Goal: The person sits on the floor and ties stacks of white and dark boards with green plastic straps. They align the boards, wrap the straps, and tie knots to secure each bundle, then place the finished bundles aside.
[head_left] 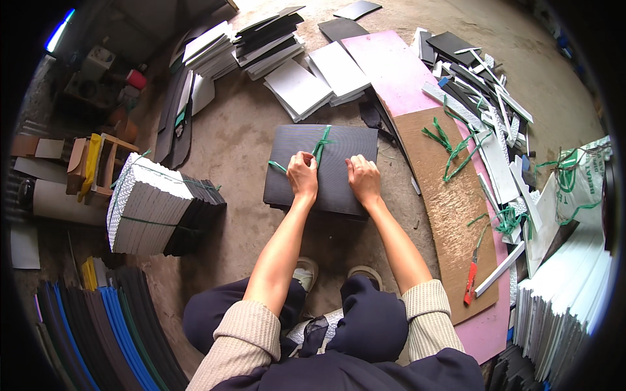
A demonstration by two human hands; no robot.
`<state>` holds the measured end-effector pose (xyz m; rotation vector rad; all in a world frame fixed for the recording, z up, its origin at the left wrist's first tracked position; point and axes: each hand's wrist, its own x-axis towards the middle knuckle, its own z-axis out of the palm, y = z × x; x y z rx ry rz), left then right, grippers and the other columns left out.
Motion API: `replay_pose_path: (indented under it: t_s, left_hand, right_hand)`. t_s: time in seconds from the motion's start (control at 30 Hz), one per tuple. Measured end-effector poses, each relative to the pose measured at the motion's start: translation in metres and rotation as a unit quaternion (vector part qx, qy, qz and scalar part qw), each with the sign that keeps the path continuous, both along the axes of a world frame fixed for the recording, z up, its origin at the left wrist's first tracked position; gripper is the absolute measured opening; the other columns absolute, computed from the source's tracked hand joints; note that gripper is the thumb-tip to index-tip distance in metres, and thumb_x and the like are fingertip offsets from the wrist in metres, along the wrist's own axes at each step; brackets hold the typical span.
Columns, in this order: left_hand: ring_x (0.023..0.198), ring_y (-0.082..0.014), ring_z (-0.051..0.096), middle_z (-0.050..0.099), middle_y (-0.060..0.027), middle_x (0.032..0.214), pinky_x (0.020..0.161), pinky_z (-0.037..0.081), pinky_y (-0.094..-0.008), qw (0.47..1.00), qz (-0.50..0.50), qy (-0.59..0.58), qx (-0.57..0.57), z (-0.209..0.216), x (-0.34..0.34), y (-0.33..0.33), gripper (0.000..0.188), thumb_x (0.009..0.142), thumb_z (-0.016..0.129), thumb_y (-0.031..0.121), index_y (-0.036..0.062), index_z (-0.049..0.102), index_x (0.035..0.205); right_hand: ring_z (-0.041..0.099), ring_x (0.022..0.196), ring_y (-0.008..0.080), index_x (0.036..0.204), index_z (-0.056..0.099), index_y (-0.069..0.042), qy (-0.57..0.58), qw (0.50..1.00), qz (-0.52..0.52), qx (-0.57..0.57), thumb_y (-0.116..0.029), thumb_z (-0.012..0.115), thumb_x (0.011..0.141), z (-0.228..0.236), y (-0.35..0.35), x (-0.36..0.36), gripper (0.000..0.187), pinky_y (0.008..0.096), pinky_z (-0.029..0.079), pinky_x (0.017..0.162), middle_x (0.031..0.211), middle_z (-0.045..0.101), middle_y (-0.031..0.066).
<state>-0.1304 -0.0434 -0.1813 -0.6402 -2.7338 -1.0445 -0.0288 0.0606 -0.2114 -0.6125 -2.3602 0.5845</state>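
A stack of dark ribbed sheets [336, 176] lies on the floor in front of me. Green plastic twine [320, 143] crosses its top, bunched near the far edge, and a strand reaches the left side. My left hand [302, 174] is closed in a pinch over the twine on the left half of the stack; its fingertips partly hide the strand. Curled over the right half is my right hand [363, 177], fingers drawn in and thumb up. Whatever it grips, if anything, is hidden.
At left stands a twine-tied bundle of white and black sheets [147, 208]. Loose stacks of white sheets [298, 88] lie beyond. On the right, a brown board [437, 221] carries a red-handled cutter [469, 283] and loose twine [453, 146], beside scrap strips [499, 169].
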Motion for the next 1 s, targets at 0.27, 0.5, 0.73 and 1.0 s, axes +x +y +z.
replay_pose_path:
  t_s: [0.27, 0.5, 0.73, 1.0]
  left_hand:
    - [0.084, -0.0214, 0.052, 0.050, -0.0068, 0.083, 0.070, 0.046, -0.0329, 0.970, -0.115, 0.149, -0.152, 0.002, 0.016, -0.010, 0.022, 0.074, 0.062, 0.019, 0.0042, 0.062, 0.089]
    - [0.081, -0.0214, 0.054, 0.054, -0.0051, 0.081, 0.067, 0.048, -0.0336, 0.947, -0.151, 0.160, -0.234, 0.005, -0.003, -0.012, 0.012, 0.075, 0.060, 0.017, 0.0060, 0.058, 0.079]
    - [0.065, -0.0290, 0.061, 0.062, -0.0141, 0.071, 0.064, 0.047, -0.0348, 0.990, -0.071, -0.122, 0.001, 0.015, 0.000, -0.002, 0.022, 0.073, 0.058, 0.009, 0.0006, 0.044, 0.088]
    - [0.081, -0.0197, 0.058, 0.062, -0.0090, 0.083, 0.073, 0.044, -0.0294, 0.958, -0.238, -0.157, -0.021, 0.018, 0.005, -0.013, 0.025, 0.073, 0.063, 0.014, 0.0074, 0.055, 0.096]
  right_hand:
    - [0.055, 0.067, 0.0220, 0.071, 0.049, -0.006, 0.020, 1.000, -0.008, 0.000, -0.019, 0.050, 0.083, 0.000, 0.000, 0.000, 0.018, 0.0323, 0.041, 0.063, 0.070, 0.052, 0.0071]
    - [0.055, 0.066, 0.0211, 0.070, 0.050, -0.006, 0.041, 0.999, -0.011, 0.004, -0.018, 0.051, 0.082, -0.002, -0.001, -0.003, 0.017, 0.0322, 0.041, 0.062, 0.069, 0.052, 0.0067]
    - [0.054, 0.065, 0.0244, 0.071, 0.049, -0.005, 0.050, 0.999, -0.013, -0.013, -0.018, 0.050, 0.082, -0.003, 0.001, -0.003, 0.017, 0.0339, 0.041, 0.061, 0.070, 0.051, 0.0082]
    - [0.054, 0.065, 0.0255, 0.072, 0.048, -0.004, 0.068, 0.996, -0.030, -0.056, -0.018, 0.048, 0.084, -0.003, 0.003, 0.001, 0.019, 0.0362, 0.042, 0.060, 0.070, 0.052, 0.0096]
